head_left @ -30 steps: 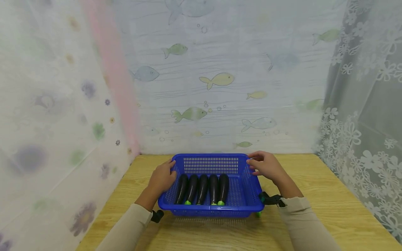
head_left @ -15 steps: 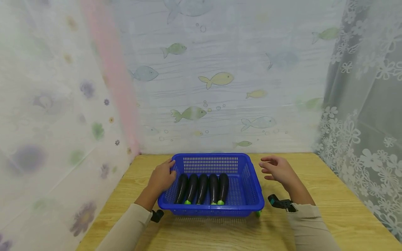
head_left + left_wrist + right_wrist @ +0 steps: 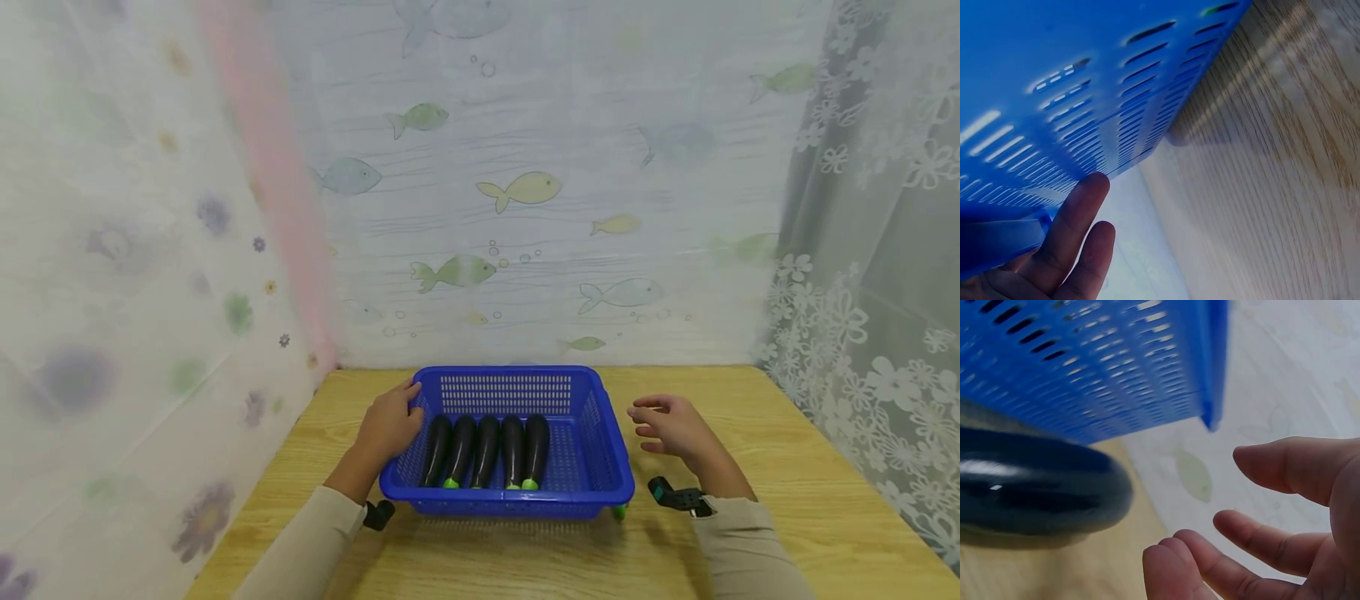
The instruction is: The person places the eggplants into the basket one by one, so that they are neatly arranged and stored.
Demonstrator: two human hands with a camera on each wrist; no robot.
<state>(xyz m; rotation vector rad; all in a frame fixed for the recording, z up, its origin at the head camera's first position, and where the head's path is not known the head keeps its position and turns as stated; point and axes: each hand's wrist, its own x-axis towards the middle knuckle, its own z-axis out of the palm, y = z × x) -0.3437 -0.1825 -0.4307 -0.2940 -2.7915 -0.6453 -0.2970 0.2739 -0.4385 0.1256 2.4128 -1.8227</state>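
A blue plastic basket [image 3: 510,497] with slotted walls stands on the table. Several dark eggplants [image 3: 487,450] lie side by side in it, their green ends toward the near wall. My left hand [image 3: 390,423] holds the basket's left rim, and in the left wrist view two fingers [image 3: 1075,231] reach along the slotted outer wall. Off the basket's right side, my right hand [image 3: 671,427] hangs with nothing in it, its fingers parted and loosely bent. Another eggplant [image 3: 1035,484] rests on the table outside the right wall; from the head only its green tip [image 3: 619,511] shows.
The wooden table [image 3: 787,492] reaches back to a fish-printed curtain [image 3: 525,308]. A flower-printed sheet [image 3: 150,333] hangs along the left, and a lace-patterned curtain [image 3: 847,333] along the right.
My right hand has let go of the basket's right rim and moved right, then slightly down toward me. The left hand stays on the rim, and the basket has not moved.
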